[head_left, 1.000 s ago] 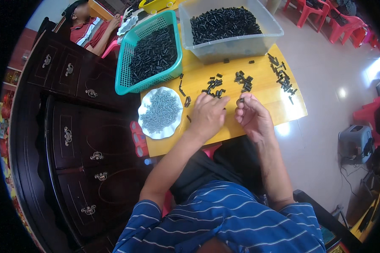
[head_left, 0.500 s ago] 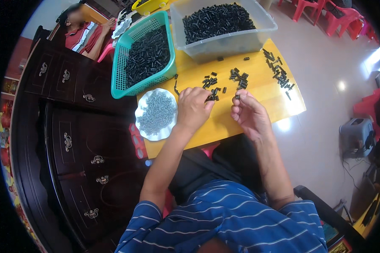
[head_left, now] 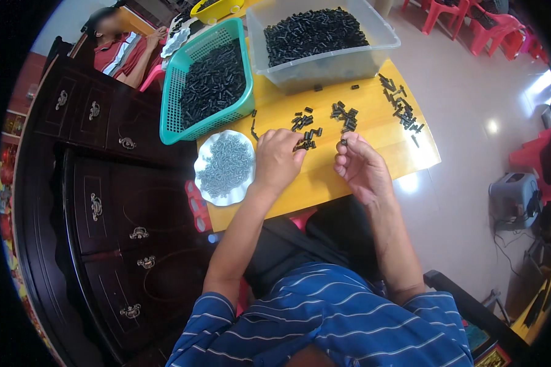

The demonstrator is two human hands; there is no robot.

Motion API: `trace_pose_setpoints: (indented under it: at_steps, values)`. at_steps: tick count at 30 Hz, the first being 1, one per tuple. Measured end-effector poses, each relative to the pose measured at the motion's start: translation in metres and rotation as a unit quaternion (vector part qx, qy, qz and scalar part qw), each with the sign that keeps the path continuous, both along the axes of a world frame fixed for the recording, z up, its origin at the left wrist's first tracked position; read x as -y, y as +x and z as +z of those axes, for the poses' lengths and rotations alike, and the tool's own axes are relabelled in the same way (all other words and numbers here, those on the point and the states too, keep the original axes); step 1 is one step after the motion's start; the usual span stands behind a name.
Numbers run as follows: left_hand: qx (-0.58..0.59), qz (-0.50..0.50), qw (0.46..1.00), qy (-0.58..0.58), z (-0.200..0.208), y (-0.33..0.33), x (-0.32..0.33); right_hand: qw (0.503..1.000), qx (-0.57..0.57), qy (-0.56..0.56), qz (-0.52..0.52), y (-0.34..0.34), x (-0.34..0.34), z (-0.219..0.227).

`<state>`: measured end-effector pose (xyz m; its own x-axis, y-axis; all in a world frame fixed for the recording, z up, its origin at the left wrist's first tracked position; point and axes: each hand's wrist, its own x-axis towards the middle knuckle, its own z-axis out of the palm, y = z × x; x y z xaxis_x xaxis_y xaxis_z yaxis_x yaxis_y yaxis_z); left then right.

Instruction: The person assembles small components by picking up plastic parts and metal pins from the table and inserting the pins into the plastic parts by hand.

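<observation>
This room is looking like a home, as a dark wooden cabinet with ornate metal handles is lining the left side and pink plastic chairs are standing on a glossy tiled floor. It is also serving as a small workroom: a green basket and a translucent bin, both heaped with black pieces, are crowding a yellow table.

Blue white-striped shirt, short sleeves; dark trousers.

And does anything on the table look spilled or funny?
Nothing looks clearly broken or spilled. Two black pieces lie apart from the clusters on the yellow table, near the clear bin, so they look slightly stray.
</observation>
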<state>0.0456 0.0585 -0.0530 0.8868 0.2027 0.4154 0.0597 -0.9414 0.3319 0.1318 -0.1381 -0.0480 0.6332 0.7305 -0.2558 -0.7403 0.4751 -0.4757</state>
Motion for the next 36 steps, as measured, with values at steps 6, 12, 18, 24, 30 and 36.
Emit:
trace_pose_setpoints:
  at_steps: [6, 12, 18, 24, 30, 36]
  values:
    - [-0.012, 0.017, 1.0, 0.005, 0.002, -0.001, -0.001, 1.0, -0.003, -0.004, 0.003, 0.001, 0.0, -0.002]
    - [0.011, -0.041, 0.998, 0.04, 0.0, 0.005, 0.016, 1.0, -0.006, -0.004, -0.004, 0.001, 0.001, -0.003]
    - [0.021, -0.049, 0.996, 0.071, -0.002, 0.012, 0.018, 1.0, 0.003, -0.016, -0.005, 0.0, 0.0, 0.004]
    - [0.028, -0.065, 0.994, 0.08, -0.007, 0.018, 0.016, 0.999, 0.033, -0.021, -0.01, 0.0, -0.001, 0.002]
    - [0.037, -0.072, 0.993, 0.081, -0.006, 0.025, 0.011, 0.995, 0.083, -0.048, 0.002, -0.004, -0.003, 0.005]
    - [0.047, -0.008, 0.944, -0.326, 0.024, 0.002, 0.02, 0.988, 0.13, -0.087, -0.006, -0.009, -0.007, 0.007]
